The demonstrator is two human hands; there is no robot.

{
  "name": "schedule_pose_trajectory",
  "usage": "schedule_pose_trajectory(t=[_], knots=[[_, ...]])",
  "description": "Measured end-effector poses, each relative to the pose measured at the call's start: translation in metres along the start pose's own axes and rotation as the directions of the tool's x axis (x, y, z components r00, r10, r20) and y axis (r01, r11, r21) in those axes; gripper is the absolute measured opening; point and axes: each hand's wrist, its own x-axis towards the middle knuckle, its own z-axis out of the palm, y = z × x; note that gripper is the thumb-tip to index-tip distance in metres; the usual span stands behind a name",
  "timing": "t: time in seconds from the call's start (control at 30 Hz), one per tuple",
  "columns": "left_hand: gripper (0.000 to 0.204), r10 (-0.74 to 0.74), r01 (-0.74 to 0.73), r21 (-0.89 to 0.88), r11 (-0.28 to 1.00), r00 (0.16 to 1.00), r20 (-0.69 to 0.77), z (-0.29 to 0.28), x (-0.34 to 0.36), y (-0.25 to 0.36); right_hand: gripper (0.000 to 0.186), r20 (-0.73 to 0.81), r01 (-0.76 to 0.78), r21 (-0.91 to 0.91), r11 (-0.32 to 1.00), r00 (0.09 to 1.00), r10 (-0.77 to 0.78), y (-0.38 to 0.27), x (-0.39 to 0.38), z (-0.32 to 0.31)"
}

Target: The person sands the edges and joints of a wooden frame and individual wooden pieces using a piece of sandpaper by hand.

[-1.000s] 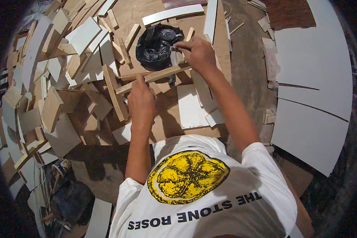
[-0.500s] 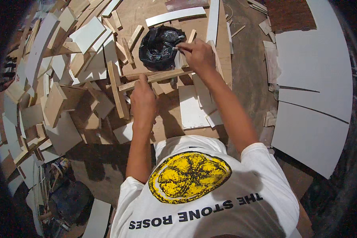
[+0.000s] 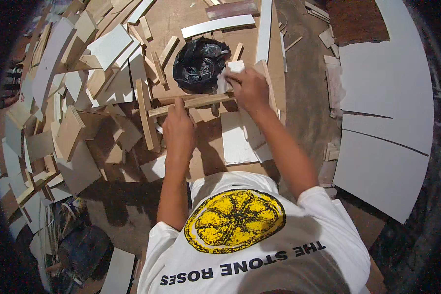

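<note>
My left hand is closed round a narrow wooden strip, with the index finger lying over its top. The strip runs to the right and its left end meets an upright wooden batten. My right hand is closed in a pinch above the strip's right end. A pale blurred patch shows at its fingertips, and I cannot make out what they hold. Just left of those fingers sits a black plastic bag, its top open and its sides crumpled. A small white block lies beyond the fingers.
Wood and white board offcuts are heaped at the left. A white strip lies beyond the bag. White board pieces lie near my right forearm. Large white panels stand at the right, past the worktable's edge.
My right hand has drawn back from the bag's rim, toward me and slightly right, to above the strip's end. My left hand stays on the strip. The view has shifted slightly.
</note>
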Motion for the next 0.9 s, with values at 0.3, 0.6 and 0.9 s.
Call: schedule_pose_trajectory(t=[0.3,0.6,0.9], knots=[[0.032,0.044,-0.044,-0.050,0.998,0.999,-0.007,0.005,0.004,-0.002,0.017,-0.057,-0.064,0.057,0.996,0.996,0.067,0.013,0.027,0.011],[0.033,0.112,-0.112,-0.006,0.994,0.992,-0.052,0.006,0.001,-0.008,0.020,-0.060,-0.033,0.049,0.998,0.998,0.036,0.006,0.013,0.001],[0.041,-0.023,0.024,-0.032,0.999,0.999,0.035,0.006,0.000,-0.008,0.022,0.068,-0.109,0.103,0.989,0.992,0.102,-0.001,-0.030,-0.007]])
